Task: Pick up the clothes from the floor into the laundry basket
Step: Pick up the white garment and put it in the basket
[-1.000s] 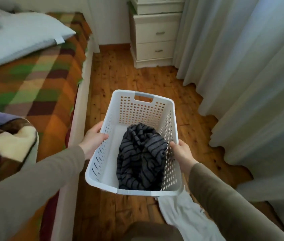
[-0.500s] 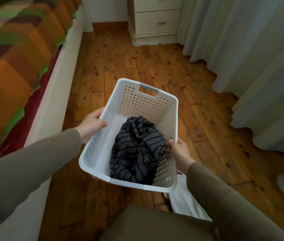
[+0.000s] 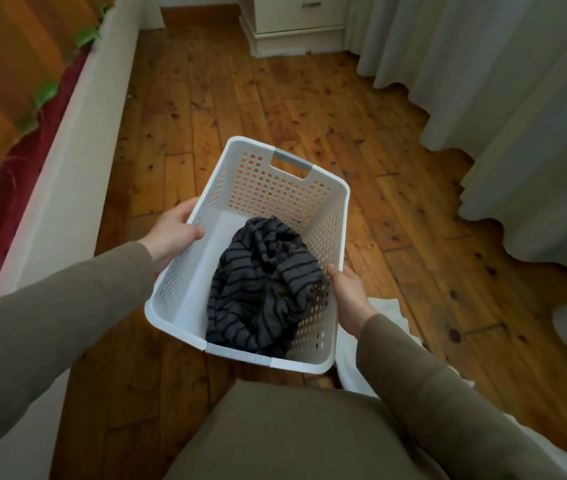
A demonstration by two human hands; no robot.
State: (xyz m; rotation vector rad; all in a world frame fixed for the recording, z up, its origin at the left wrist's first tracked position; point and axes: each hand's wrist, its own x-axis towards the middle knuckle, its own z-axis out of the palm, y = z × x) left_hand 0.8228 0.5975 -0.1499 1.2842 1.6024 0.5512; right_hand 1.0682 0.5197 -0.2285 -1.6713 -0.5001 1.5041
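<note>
A white perforated laundry basket (image 3: 268,188) hangs over the wooden floor, held by both long sides. My left hand (image 3: 173,233) grips its left rim, thumb inside. My right hand (image 3: 349,294) grips the right rim. A crumpled dark grey striped garment (image 3: 261,282) lies inside, toward the near right corner. On the floor just right of and below the basket lies a white garment (image 3: 387,311), partly hidden by my right arm and the basket.
A bed with a white frame (image 3: 77,161) and an orange, green and red blanket (image 3: 8,84) runs along the left. A white chest of drawers (image 3: 292,32) stands at the far wall. Long pale curtains (image 3: 504,105) reach the floor on the right.
The view has tilted down and the basket has come lower and nearer the floor. Both hands keep their grip on the rims. The pillow and bedding have left the view.
</note>
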